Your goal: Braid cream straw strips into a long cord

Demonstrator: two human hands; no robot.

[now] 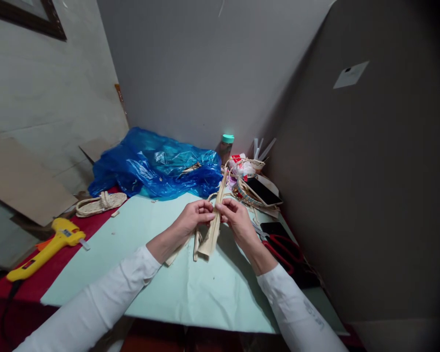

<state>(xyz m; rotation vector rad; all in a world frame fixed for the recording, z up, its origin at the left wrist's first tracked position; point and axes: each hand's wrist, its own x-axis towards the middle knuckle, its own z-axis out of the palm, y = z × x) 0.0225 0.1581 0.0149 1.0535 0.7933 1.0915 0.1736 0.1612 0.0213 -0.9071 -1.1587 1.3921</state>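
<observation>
Between my hands runs a long, pale, dried plant strip point(213, 238), narrow at the far end and wider and flat at the near end. My left hand point(198, 214) pinches it from the left side, fingers bent. From the right, my right hand point(236, 218) grips the same strip between thumb and fingers. Beneath the hands, more pale strip pieces point(175, 254) lie on the light green sheet point(161, 288); part of them is hidden by my left hand. Red-handled scissors point(284, 249) rest just right of my right hand.
A yellow glue gun point(60, 240) and a woven slipper point(100, 204) lie at left. Behind spreads a blue plastic bag point(154, 164) holding dried strips. At back right stand a green-capped jar point(227, 146), a phone point(263, 190) on a basket, and white glue sticks point(266, 149). A grey panel point(352, 171) borders the right.
</observation>
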